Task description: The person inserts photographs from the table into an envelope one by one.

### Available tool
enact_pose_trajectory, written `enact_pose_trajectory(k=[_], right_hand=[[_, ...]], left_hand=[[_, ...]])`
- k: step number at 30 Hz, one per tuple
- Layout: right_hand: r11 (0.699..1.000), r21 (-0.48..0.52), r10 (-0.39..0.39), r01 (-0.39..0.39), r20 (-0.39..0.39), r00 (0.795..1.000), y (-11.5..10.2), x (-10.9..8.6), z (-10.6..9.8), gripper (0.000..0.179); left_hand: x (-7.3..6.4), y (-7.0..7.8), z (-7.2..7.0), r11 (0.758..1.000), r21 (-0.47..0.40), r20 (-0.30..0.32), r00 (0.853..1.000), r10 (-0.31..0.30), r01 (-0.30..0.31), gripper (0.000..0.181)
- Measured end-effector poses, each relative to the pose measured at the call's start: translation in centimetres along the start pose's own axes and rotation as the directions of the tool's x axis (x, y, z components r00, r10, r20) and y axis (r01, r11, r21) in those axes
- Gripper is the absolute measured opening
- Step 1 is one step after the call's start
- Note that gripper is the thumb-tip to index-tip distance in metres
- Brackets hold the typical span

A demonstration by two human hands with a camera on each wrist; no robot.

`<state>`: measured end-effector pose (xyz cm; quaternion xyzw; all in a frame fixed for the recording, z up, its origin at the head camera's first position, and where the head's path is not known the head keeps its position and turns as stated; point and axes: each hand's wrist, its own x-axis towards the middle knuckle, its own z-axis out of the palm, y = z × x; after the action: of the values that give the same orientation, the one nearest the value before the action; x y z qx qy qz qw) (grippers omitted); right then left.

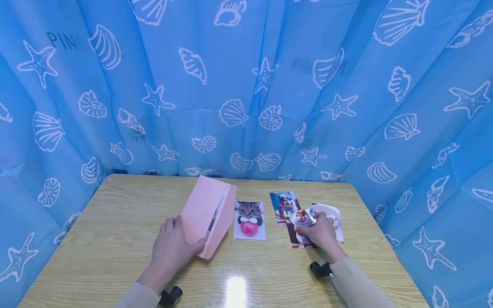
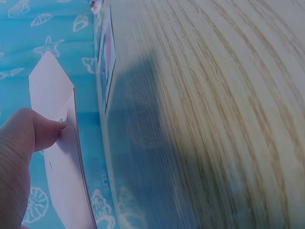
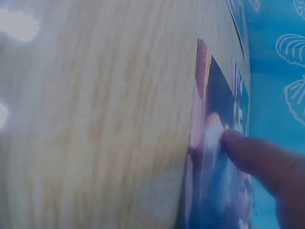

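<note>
My left hand (image 1: 171,248) grips a pink paper envelope (image 1: 204,205) by its lower edge, thumb on the near side. The envelope stands tilted with its flap side gaping. In the left wrist view the thumb (image 2: 45,128) presses against the envelope's flap. On the right, my right hand (image 1: 321,231) pinches a glossy hamster photo card (image 1: 302,219), its thumb lying across the picture and its fingers at the far edge. This card overlaps other photo cards. The right wrist view shows the thumb (image 3: 248,152) on the card's glossy face.
A photo of a cat with a pink ball (image 1: 249,220) lies between the hands. A hamster photo with sunglasses (image 1: 285,203) lies behind the right hand, and a white-edged card (image 1: 335,211) sits partly under it. A blue shell-patterned curtain (image 1: 246,85) hangs behind the wooden table (image 1: 127,205).
</note>
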<state>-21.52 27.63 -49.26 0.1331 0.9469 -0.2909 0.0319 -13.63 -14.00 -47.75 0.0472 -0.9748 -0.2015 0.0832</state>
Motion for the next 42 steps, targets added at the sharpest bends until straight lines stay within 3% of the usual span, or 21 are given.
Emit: enact_pose_trajectory(k=[7, 10, 16, 24, 35, 42], right_hand=[[0.992, 0.065, -0.107, 0.106, 0.012, 0.994, -0.1, 0.2, -1.4, 0.05], [0.989, 0.112, -0.105, 0.1, 0.035, 0.994, -0.6, 0.0, -2.4, 0.038], [0.955, 0.293, -0.083, 0.056, 0.081, 0.993, -1.7, -0.3, -3.3, 0.043], [0.926, 0.372, -0.094, 0.061, 0.071, 0.993, -3.4, -0.5, -3.1, 0.052], [0.781, 0.617, -0.197, 0.096, 0.098, 0.975, -6.6, -1.1, -1.8, 0.051], [0.769, 0.624, -0.236, 0.137, 0.078, 0.969, -8.2, -1.4, -0.9, 0.044]], left_hand=[[0.0, 0.0, 0.0, 1.0, -0.003, 0.004, 1.0, -0.008, 0.008, 0.105], [0.0, 0.0, 0.0, 1.0, -0.005, 0.01, 1.0, -0.017, 0.017, 0.106], [0.0, -0.1, 0.0, 1.0, -0.012, -0.002, 1.0, -0.009, 0.009, 0.104], [0.1, -0.2, 0.0, 1.0, -0.018, -0.003, 1.0, 0.003, -0.003, 0.104], [0.1, 0.0, 0.1, 1.0, -0.018, 0.001, 1.0, -0.007, 0.007, 0.106], [0.2, 0.3, 0.2, 1.0, -0.005, 0.028, 0.999, -0.024, 0.024, 0.107]])
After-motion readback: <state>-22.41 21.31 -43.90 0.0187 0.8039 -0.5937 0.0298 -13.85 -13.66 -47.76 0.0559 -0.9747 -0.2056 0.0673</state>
